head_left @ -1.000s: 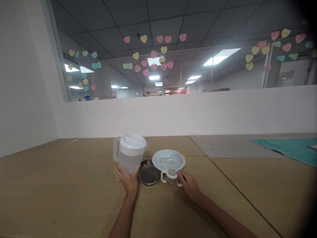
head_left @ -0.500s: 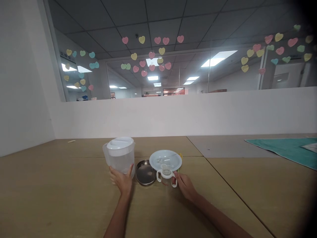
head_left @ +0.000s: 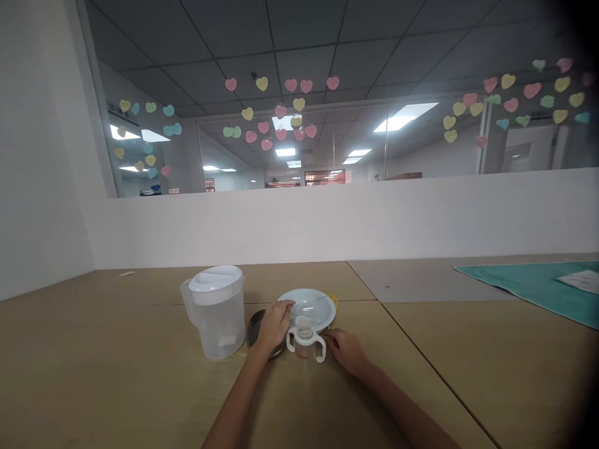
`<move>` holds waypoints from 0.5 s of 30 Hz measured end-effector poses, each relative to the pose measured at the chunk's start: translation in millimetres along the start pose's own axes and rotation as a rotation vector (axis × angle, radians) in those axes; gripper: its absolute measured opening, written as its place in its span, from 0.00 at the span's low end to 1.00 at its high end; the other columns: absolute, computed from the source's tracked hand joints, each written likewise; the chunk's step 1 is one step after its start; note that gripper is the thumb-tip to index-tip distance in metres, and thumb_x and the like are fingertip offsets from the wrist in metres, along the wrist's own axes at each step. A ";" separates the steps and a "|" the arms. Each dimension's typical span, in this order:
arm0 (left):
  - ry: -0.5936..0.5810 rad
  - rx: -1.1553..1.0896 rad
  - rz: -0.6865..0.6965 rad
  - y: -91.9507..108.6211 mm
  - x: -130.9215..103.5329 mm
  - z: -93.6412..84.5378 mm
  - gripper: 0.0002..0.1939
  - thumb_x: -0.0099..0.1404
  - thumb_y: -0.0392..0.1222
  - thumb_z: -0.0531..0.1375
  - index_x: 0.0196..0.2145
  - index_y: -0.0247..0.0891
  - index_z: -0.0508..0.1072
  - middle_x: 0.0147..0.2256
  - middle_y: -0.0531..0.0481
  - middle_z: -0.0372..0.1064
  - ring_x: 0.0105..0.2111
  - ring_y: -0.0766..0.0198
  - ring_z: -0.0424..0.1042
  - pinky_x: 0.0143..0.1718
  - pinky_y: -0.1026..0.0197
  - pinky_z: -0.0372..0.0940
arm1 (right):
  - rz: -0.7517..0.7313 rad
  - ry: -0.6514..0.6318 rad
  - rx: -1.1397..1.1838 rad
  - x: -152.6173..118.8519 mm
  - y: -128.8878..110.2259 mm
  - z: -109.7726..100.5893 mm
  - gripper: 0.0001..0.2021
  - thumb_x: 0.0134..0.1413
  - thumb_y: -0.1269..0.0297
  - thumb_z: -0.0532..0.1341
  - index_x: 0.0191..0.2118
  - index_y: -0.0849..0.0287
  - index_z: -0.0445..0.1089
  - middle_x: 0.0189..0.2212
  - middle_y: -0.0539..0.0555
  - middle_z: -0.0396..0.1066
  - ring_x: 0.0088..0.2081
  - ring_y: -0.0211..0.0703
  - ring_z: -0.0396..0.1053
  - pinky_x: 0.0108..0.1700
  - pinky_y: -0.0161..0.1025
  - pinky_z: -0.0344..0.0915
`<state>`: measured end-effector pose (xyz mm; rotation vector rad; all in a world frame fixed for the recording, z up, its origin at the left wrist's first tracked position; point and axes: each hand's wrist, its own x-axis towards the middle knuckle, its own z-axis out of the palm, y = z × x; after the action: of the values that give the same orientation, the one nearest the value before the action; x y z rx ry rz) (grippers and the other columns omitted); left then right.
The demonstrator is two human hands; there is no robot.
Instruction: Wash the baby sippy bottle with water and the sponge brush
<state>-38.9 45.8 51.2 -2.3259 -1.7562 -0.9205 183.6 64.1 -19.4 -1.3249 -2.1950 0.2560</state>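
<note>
My left hand [head_left: 276,324] reaches over the dark metal dish [head_left: 255,324] to the left rim of the white plate [head_left: 322,324]. Its fingers are stretched out, and nothing shows in them. A clear bottle with a white two-handled collar [head_left: 305,340] stands uncapped in front of the plate. Beside its right handle is my right hand [head_left: 347,351], fingers curled in; what they hold, if anything, is hidden. Small clear or white items [head_left: 309,310] lie on the plate, too faint to name. To the left stands a lidded clear plastic pitcher [head_left: 218,318], untouched.
Something yellow [head_left: 334,302] pokes out behind the plate's right side. A green cloth [head_left: 528,280] lies at the far right with a white sheet on it. Seams cross the tabletop [head_left: 421,368]. A low white wall [head_left: 290,227] with a window above stands behind.
My left hand has let go of the pitcher and moved right to the plate. My right hand has come off the bottle's handle and sits just beside it. The view has shifted slightly.
</note>
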 end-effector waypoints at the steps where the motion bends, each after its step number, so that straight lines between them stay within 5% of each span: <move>1: -0.071 0.010 -0.016 -0.5 10.5 4.5 0.20 0.67 0.39 0.42 0.47 0.38 0.70 0.48 0.45 0.69 0.49 0.61 0.65 0.52 0.58 0.57 | -0.023 -0.021 -0.017 -0.2 -0.6 1.0 0.16 0.59 0.62 0.48 0.43 0.55 0.72 0.38 0.55 0.72 0.39 0.42 0.69 0.38 0.33 0.56; 9: -0.334 0.085 -0.077 -12.1 49.5 35.6 0.18 0.64 0.45 0.46 0.35 0.40 0.75 0.41 0.44 0.74 0.44 0.55 0.69 0.50 0.51 0.57 | 0.024 -0.058 -0.166 2.5 -5.4 4.9 0.12 0.58 0.63 0.50 0.39 0.58 0.69 0.37 0.55 0.71 0.37 0.43 0.69 0.34 0.34 0.55; 15: -0.294 -0.032 -0.122 -19.8 59.9 48.3 0.15 0.55 0.51 0.57 0.20 0.39 0.72 0.30 0.41 0.75 0.39 0.49 0.70 0.51 0.44 0.52 | 0.014 -0.061 -0.169 1.4 -4.9 4.9 0.12 0.59 0.64 0.49 0.38 0.60 0.68 0.36 0.56 0.71 0.36 0.43 0.69 0.33 0.34 0.55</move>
<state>-27.4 123.1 36.7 -2.5051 -2.0248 -0.6506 176.7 63.5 -20.8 -1.4405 -2.3015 0.1198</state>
